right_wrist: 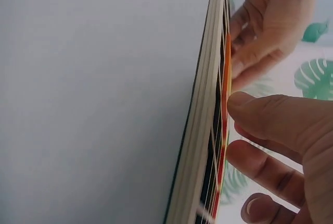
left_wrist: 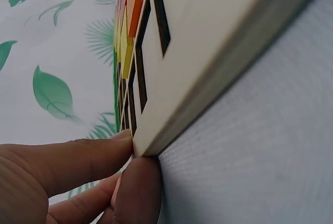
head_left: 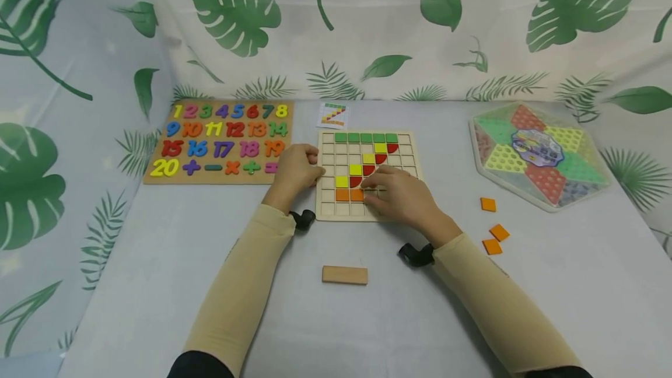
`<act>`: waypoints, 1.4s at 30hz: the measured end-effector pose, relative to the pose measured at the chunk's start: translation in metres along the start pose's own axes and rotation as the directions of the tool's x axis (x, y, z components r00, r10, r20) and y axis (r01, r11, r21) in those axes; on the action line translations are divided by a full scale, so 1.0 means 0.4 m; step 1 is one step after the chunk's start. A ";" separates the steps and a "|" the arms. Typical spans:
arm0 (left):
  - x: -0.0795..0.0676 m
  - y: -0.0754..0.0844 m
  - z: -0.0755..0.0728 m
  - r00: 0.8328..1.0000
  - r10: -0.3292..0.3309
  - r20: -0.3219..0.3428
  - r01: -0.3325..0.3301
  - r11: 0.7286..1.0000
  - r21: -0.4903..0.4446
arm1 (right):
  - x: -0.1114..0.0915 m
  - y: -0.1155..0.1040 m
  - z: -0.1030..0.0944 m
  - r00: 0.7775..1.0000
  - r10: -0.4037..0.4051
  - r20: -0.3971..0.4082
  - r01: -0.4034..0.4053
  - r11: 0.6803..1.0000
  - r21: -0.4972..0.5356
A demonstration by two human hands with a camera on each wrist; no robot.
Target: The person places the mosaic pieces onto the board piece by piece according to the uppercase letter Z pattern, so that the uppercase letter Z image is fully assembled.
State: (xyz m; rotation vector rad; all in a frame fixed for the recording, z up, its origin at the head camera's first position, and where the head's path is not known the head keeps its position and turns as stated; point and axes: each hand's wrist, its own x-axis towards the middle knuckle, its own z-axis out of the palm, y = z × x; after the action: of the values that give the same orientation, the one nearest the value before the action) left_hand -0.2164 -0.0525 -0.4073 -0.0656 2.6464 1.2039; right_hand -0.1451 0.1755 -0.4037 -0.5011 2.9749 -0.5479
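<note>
A square wooden grid board (head_left: 328, 209) lies flat on the table. Green squares (head_left: 366, 138) line its top, and yellow squares (head_left: 342, 182) and red rounded pieces (head_left: 392, 148) form a diagonal. Lower down, two orange squares (head_left: 342, 195) sit side by side. My left hand (head_left: 296, 171) pinches the board's left edge between thumb and fingers, as the left wrist view also shows. Above the board, my right hand (head_left: 401, 194) has its thumb and fingertips spread right at the orange and red pieces. In the right wrist view its thumb (right_wrist: 255, 112) comes close against an orange piece (right_wrist: 226, 78).
A small pattern card (head_left: 333, 115) lies behind the board. To the left is a number puzzle board (head_left: 210, 177); to the right, a hexagonal game box (head_left: 543, 159). Several loose orange squares (head_left: 488, 205) lie before that box. A wooden block (head_left: 344, 275) rests nearer me.
</note>
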 end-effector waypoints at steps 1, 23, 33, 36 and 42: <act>0.000 0.001 0.000 1.000 0.000 -0.002 0.000 1.000 0.000 | -0.005 0.006 -0.003 1.000 0.009 -0.003 -0.009 1.000 0.002; -0.002 -0.002 -0.003 1.000 0.008 -0.001 -0.008 1.000 -0.002 | -0.187 0.231 -0.102 0.973 0.224 -0.052 -0.225 0.974 -0.005; -0.002 -0.001 0.001 1.000 0.023 -0.013 -0.023 1.000 0.006 | -0.280 0.350 -0.150 0.936 0.350 0.022 -0.350 0.937 -0.011; -0.003 0.000 0.002 1.000 0.019 -0.008 -0.019 1.000 0.005 | -0.295 0.369 -0.160 0.930 0.366 0.026 -0.366 0.931 -0.016; -0.006 0.003 0.000 1.000 0.019 -0.006 -0.019 1.000 0.006 | -0.302 0.386 -0.168 0.930 0.368 0.020 -0.367 0.930 -0.033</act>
State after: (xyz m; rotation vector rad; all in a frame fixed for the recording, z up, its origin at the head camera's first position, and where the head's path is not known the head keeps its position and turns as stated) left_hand -0.2142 -0.0517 -0.4059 -0.0431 2.6618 1.2038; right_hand -0.0868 0.3740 -0.3947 0.0542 2.9444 -0.4560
